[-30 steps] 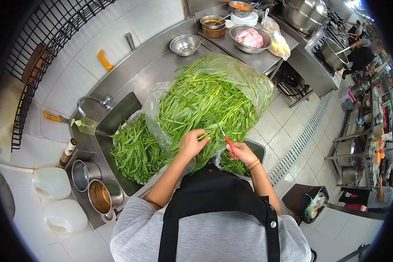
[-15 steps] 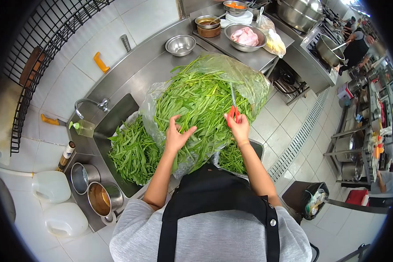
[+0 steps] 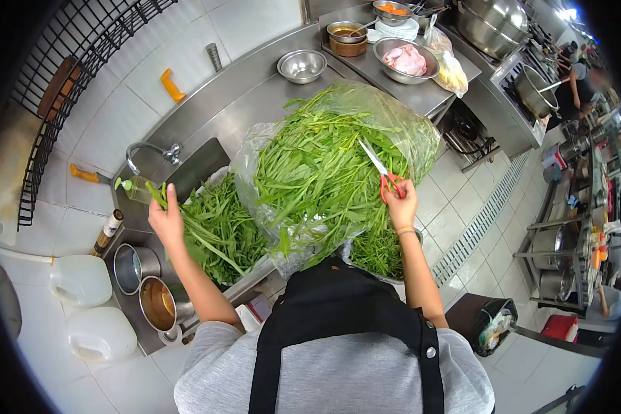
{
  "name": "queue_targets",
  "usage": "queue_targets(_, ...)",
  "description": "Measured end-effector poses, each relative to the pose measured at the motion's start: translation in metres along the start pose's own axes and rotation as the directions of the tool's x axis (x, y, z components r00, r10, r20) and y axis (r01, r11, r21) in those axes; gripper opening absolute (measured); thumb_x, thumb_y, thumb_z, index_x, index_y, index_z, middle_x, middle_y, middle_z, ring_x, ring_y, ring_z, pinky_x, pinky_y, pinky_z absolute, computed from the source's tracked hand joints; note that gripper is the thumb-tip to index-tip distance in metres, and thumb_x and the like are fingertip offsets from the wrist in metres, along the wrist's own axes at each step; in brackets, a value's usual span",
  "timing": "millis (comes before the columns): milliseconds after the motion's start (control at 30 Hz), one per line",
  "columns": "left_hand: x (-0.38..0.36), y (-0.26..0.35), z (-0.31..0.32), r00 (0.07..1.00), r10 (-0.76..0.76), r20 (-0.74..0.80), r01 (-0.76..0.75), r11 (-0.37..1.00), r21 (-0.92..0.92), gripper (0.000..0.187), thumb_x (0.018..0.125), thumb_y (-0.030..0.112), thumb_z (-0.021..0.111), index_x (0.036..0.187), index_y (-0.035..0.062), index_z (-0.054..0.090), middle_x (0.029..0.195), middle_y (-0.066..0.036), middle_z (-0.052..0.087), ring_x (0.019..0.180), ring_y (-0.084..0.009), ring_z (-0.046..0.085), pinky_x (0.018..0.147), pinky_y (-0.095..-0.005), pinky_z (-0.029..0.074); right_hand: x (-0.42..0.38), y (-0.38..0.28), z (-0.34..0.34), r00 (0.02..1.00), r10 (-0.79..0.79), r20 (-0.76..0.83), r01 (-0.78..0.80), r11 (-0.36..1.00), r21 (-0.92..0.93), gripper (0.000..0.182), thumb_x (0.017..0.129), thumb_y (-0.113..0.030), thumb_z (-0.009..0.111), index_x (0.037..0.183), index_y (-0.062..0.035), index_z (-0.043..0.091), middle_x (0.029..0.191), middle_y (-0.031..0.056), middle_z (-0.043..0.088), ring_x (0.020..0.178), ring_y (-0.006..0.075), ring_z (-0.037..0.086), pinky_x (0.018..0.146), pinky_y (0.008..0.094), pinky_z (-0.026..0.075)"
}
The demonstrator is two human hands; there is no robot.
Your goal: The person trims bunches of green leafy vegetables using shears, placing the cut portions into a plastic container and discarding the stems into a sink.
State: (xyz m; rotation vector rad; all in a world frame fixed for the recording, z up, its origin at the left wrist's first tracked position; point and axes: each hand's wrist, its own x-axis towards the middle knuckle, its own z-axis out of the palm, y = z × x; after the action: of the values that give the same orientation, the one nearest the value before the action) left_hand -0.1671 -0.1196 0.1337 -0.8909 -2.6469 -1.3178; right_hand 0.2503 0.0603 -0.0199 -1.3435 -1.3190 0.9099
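Note:
In my right hand (image 3: pixel 401 203) is a pair of scissors (image 3: pixel 374 157) with red handles, the blades pointing up and left over the big heap. My left hand (image 3: pixel 167 219) is out at the left, closed around some long-leaved green stalks (image 3: pixel 157 198) that look like water spinach. Beside it, more leafy greens (image 3: pixel 221 207) fill the left sink basin. The large heap of greens (image 3: pixel 317 165) lies on an opened clear plastic bag (image 3: pixel 410 131) between my hands. Below my right wrist, cut greens (image 3: pixel 376 255) sit in another container, partly hidden by my arm.
A faucet (image 3: pixel 164 153) and a soap bottle (image 3: pixel 139 189) stand left of the sink. Steel pots (image 3: pixel 160 303) and white jugs (image 3: pixel 83 281) are at lower left. Behind the heap are steel bowls (image 3: pixel 302 67) and a bowl of raw meat (image 3: pixel 406 63). A bin (image 3: pixel 476 317) stands right.
My left hand has gone from the open heap, fingers spread, to the left side and now grips stalks. The scissors in my right hand have moved slightly right and tilted left.

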Motion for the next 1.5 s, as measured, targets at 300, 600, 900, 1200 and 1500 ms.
queue_targets(300, -0.110, 0.040, 0.149, 0.821, 0.257, 0.509, -0.149, 0.959, -0.243, 0.022, 0.075, 0.023, 0.068, 0.084, 0.0043, 0.065, 0.080, -0.012, 0.064, 0.069, -0.0219, 0.061, 0.064, -0.0315, 0.048, -0.052, 0.016, -0.033, 0.997, 0.054, -0.049, -0.057, 0.997, -0.058, 0.026, 0.070, -0.003, 0.068, 0.072, -0.0063, 0.043, 0.063, -0.0045, 0.045, 0.052, 0.0015, 0.036, 0.046, 0.0196, 0.035)
queue_targets(600, -0.185, 0.077, 0.251, 0.633, 0.453, 0.627, -0.374, 0.889, -0.264, 0.023, 0.073, 0.022, 0.070, 0.076, 0.0023, 0.059, 0.066, -0.010, 0.062, 0.058, -0.0218, 0.061, 0.054, -0.0312, 0.048, -0.130, 0.069, -0.080, 0.997, -0.071, -0.043, 0.046, 0.901, -0.432, 0.028, 0.061, -0.004, 0.071, 0.068, -0.0021, 0.044, 0.094, 0.0159, 0.057, 0.086, 0.0288, 0.055, 0.069, 0.0346, 0.046)
queue_targets(900, -0.170, 0.081, 0.190, 0.621, 0.358, 0.698, -0.141, 0.926, -0.350, 0.017, 0.074, 0.015, 0.069, 0.075, 0.0014, 0.059, 0.060, -0.005, 0.060, 0.052, -0.0127, 0.057, 0.052, -0.0258, 0.046, -0.120, -0.006, -0.077, 0.572, 0.426, 0.700, -0.728, 0.657, 0.195, 0.023, 0.085, -0.024, 0.061, 0.075, -0.0076, 0.048, 0.059, -0.0022, 0.046, 0.047, 0.0069, 0.044, 0.044, 0.0208, 0.035)
queue_targets(1200, -0.161, 0.048, 0.190, 0.649, 0.385, 0.657, -0.090, 0.895, -0.436, 0.015, 0.077, 0.011, 0.067, 0.083, 0.0004, 0.058, 0.068, -0.006, 0.058, 0.061, -0.0138, 0.055, 0.056, -0.0266, 0.044, -0.081, -0.009, -0.027, 0.461, 0.403, 0.791, -0.672, 0.741, 0.014, 0.033, 0.082, -0.032, 0.065, 0.067, -0.0085, 0.048, 0.054, -0.0030, 0.045, 0.043, 0.0057, 0.041, 0.041, 0.0206, 0.032)
queue_targets(1500, -0.120, 0.047, 0.216, 0.808, 0.332, 0.487, -0.363, 0.931, -0.033, 0.024, 0.073, 0.018, 0.068, 0.085, 0.0017, 0.055, 0.088, -0.017, 0.052, 0.083, -0.0333, 0.055, 0.067, -0.0425, 0.045, -0.056, -0.031, -0.012, 0.446, 0.461, 0.767, -0.758, 0.650, 0.050, 0.035, 0.084, -0.041, 0.060, 0.079, -0.0094, 0.048, 0.063, -0.0027, 0.050, 0.044, 0.0047, 0.043, 0.041, 0.0178, 0.034)
